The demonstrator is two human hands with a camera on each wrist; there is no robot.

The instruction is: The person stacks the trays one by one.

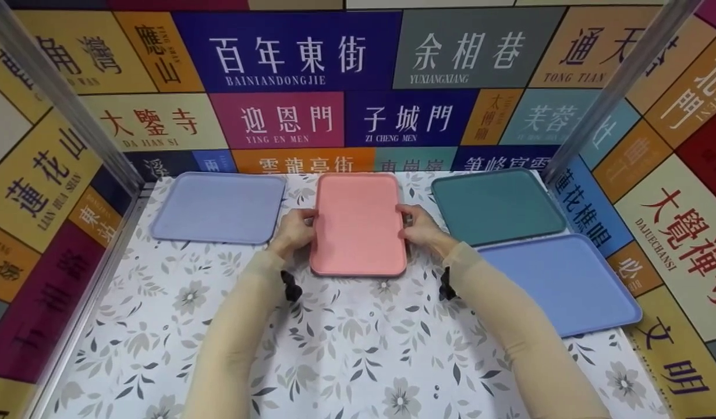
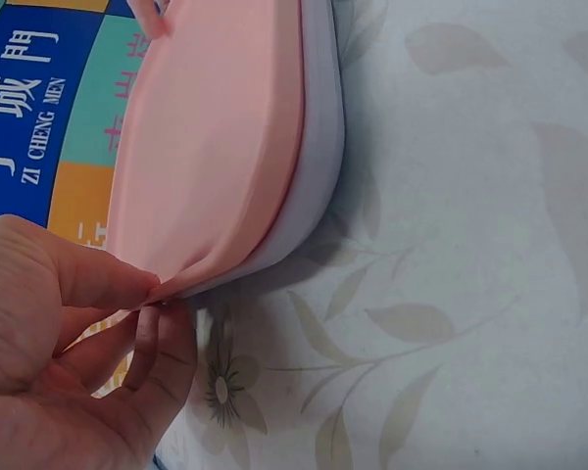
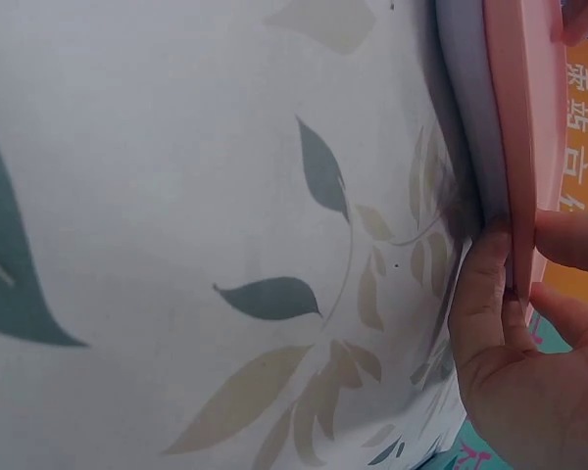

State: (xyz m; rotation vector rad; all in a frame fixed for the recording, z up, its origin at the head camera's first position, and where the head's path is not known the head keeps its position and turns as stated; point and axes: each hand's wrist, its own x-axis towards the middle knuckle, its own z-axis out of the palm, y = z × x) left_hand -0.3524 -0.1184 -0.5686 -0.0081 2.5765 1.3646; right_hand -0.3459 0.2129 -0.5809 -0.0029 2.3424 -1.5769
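Note:
A pink rectangular tray [image 1: 359,224] lies lengthwise in the middle, at the back of the table. Directly beneath it, a pale lavender-grey tray [image 2: 314,176] shows along the edges in both wrist views, stacked close under the pink one. My left hand [image 1: 294,231] pinches the pink tray's left long edge, thumb on the rim and fingers curled below. On the opposite long edge my right hand [image 1: 422,228] grips with thumb and fingers, one finger lying along the side of the pale tray in the right wrist view. The fingers' undersides are partly hidden by the trays.
A lavender tray [image 1: 221,208] lies at the back left. At the back right is a dark green tray [image 1: 499,206], with a larger blue tray [image 1: 567,285] in front, partly behind my right sleeve. Printed panels [image 1: 288,52] wall the flower-patterned tablecloth [image 1: 346,355] at back and sides.

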